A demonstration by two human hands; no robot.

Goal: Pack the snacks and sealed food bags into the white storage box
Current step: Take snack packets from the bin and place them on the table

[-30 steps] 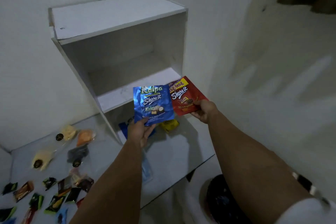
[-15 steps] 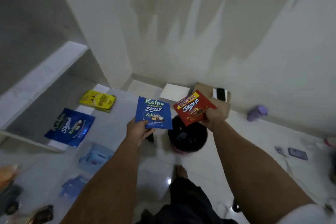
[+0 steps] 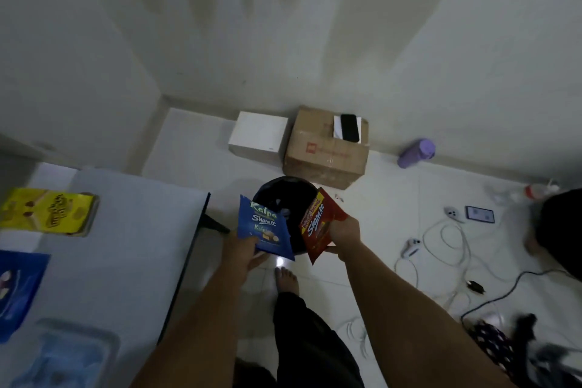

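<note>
The room is dim; a small glare spot shines on the floor, and the near edges blur and bend.

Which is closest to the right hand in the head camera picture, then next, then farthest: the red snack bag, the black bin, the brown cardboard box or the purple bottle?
From the right hand:
1. Red snack bag, pinched in that hand.
2. Black bin, on the floor just beyond the bag.
3. Brown cardboard box, against the wall behind the bin.
4. Purple bottle, lying by the wall, farther right.

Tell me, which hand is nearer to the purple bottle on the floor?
Right. The right hand holds the red pouch, left of the purple bottle; the left hand is farther left.
</note>
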